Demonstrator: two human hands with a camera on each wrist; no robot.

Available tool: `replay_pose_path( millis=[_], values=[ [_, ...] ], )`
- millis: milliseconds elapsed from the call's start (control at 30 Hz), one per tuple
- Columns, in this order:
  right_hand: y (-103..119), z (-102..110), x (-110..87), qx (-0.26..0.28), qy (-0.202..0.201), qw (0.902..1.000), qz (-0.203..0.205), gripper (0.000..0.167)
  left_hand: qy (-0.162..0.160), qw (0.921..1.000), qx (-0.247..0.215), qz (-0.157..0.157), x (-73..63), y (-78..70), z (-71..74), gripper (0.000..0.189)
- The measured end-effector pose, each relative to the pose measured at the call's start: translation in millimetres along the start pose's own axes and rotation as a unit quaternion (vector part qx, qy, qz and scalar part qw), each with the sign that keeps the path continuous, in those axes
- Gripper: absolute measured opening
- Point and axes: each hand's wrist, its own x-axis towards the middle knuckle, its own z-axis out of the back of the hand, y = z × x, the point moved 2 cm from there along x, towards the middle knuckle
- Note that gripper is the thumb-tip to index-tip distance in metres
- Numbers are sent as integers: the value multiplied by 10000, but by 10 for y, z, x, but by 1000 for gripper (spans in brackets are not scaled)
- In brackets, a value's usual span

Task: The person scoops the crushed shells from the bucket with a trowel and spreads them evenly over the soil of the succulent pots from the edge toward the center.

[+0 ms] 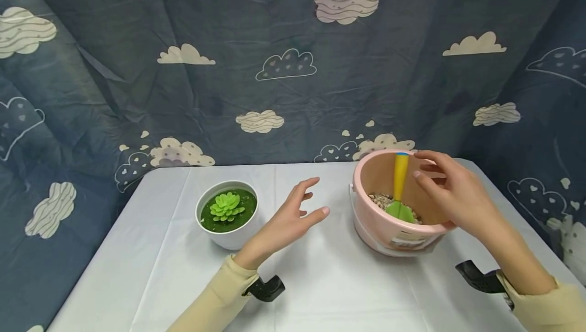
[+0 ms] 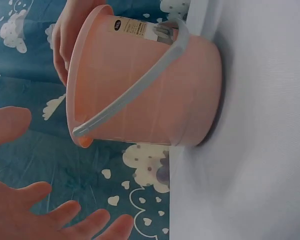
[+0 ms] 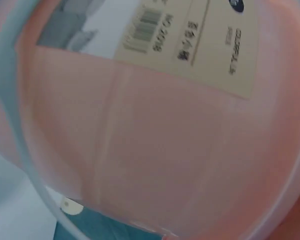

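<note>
A pink bucket (image 1: pixel 373 222) stands upright at the right of the table, its grey handle (image 2: pixel 135 92) hanging down the side. Small pebbles (image 1: pixel 381 200) lie inside, along with a small trowel (image 1: pixel 400 179) that has a yellow grip and a green blade, leaning upright. My right hand (image 1: pixel 458 194) is over the bucket's right rim, fingers loosely bent beside the yellow grip, with a gap between them. In the right wrist view the bucket's side and its paper label (image 3: pixel 190 50) fill the picture. My left hand (image 1: pixel 286 225) hovers between pot and bucket, fingers spread, holding nothing.
A white pot (image 1: pixel 231 240) with a green succulent (image 1: pixel 226 207) on a dark green surface stands at the left. White cloth covers the table (image 1: pixel 329 291). Behind it hangs a dark blue curtain (image 1: pixel 238 22) with cloud prints.
</note>
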Motion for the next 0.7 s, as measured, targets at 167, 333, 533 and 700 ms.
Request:
replay_pose_path(
  millis=[167, 333, 533, 700],
  values=[
    [-9, 14, 95, 37, 253, 9997, 35, 47, -55, 9997, -161, -151, 131, -50, -46, 65],
    [-41, 0, 184, 164, 652, 9977, -66, 47, -86, 9991, -397, -136, 254, -63, -101, 64],
    [-101, -31, 268, 404, 1164, 9921, -230, 54, 56, 9966, -810, 134, 356, -10, -167, 63],
    [-151, -47, 290, 607, 1309, 9892, -237, 54, 212, 9927, -1166, 222, 437, 21, -231, 61]
  ],
)
